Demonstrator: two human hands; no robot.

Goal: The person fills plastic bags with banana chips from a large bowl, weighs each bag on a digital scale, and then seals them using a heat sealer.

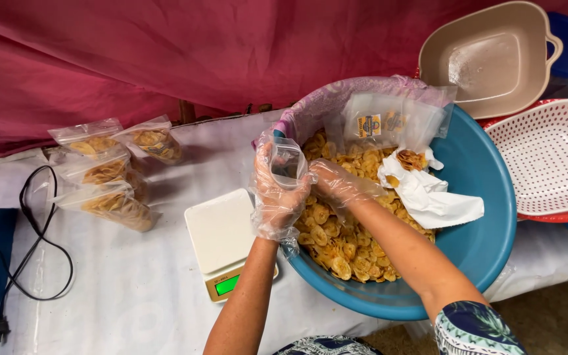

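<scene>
Black cable lies far left on the white cloth, then four filled bags and the white scale, nothing on its plate. My left hand, in a loose plastic glove, is closed around the mouth of an open clear bag, held above the blue basin's near rim. My right hand, gloved too, pinches the bag's other edge over the chips. I judge the slack gloves may slip on the film, letting the bag collapse and chips spill onto the cloth; pressing could crush them.
</scene>
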